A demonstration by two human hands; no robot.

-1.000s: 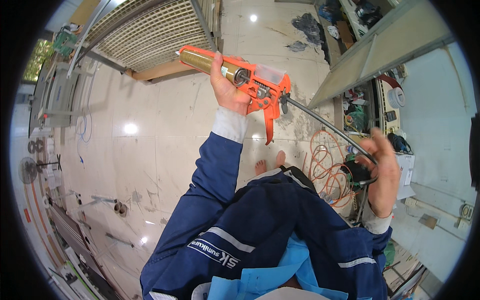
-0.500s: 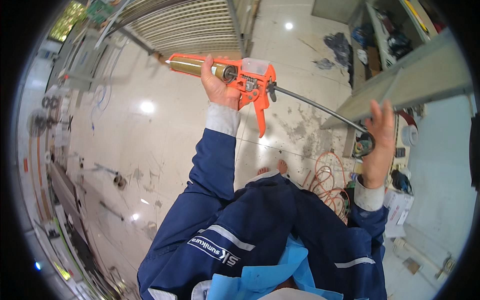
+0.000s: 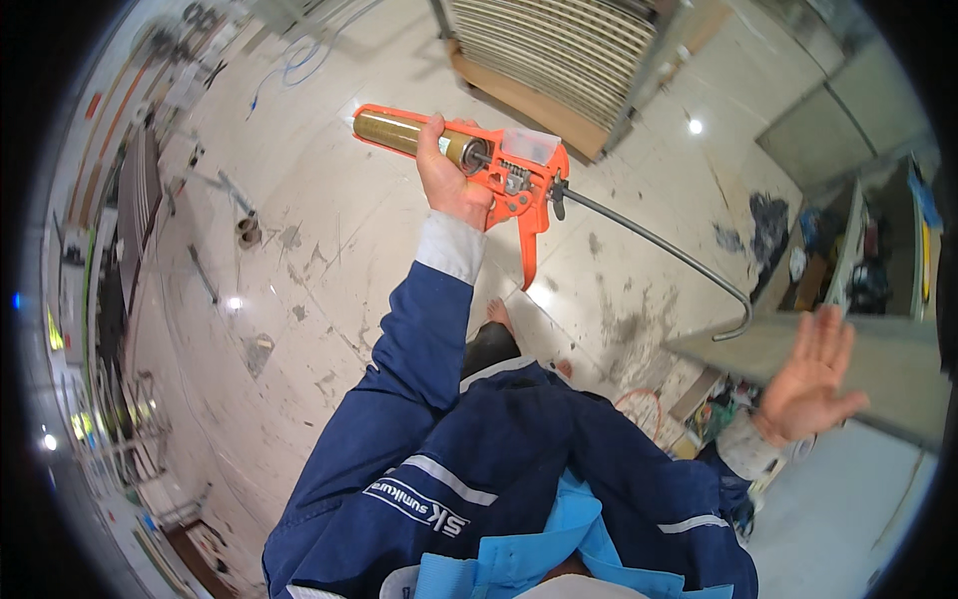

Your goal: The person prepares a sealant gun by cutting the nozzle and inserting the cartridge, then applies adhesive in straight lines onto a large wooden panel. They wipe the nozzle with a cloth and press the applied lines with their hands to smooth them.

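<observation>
An orange caulking gun lies across the view, with my left hand wrapped round its frame just ahead of the handle. It carries a gold-brown sealant cartridge whose pale nozzle points left. The trigger hangs down, free of my fingers. Out of the gun's back, a long grey rod runs down to the right and ends in a hook. Beyond that hook, apart from the rod, my right hand is spread with nothing in it.
A slatted rack stands on the tiled floor ahead. To the right are a cluttered shelf unit and a black plastic bag. An orange hose lies near my feet. Metal pieces and small rolls lie on the left floor.
My right hand has moved down and away from the rod's hooked end. The left hand keeps its hold on the caulking gun. My view has turned, and the rack now appears farther right.
</observation>
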